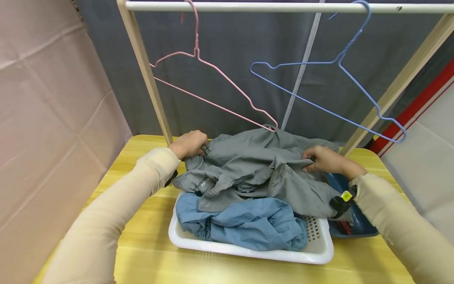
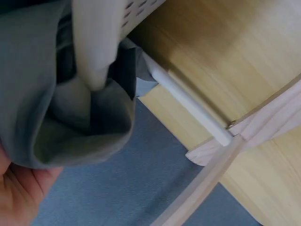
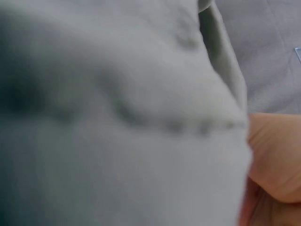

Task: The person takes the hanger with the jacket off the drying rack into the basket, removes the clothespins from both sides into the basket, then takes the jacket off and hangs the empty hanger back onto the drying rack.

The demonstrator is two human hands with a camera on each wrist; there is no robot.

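Observation:
A grey shirt (image 1: 248,169) lies bunched over a white basket (image 1: 319,252) on the yellow table, with a blue shirt (image 1: 248,225) under it. My left hand (image 1: 189,144) grips the grey shirt's left edge. At the right side my right hand (image 1: 324,159) pinches the same cloth. A pink wire hanger (image 1: 213,67) hangs from the rail, its lower tip touching the grey shirt's top. The left wrist view shows the grey shirt (image 2: 42,94) folded against my left hand (image 2: 16,195). Grey cloth (image 3: 117,117) fills the right wrist view, beside my right hand (image 3: 275,157).
A blue wire hanger (image 1: 330,63) hangs on the white rail (image 1: 283,7) of a wooden rack. A dark blue basin (image 1: 354,221) sits behind my right forearm. A pinkish panel stands at the left, a grey backdrop behind the rack.

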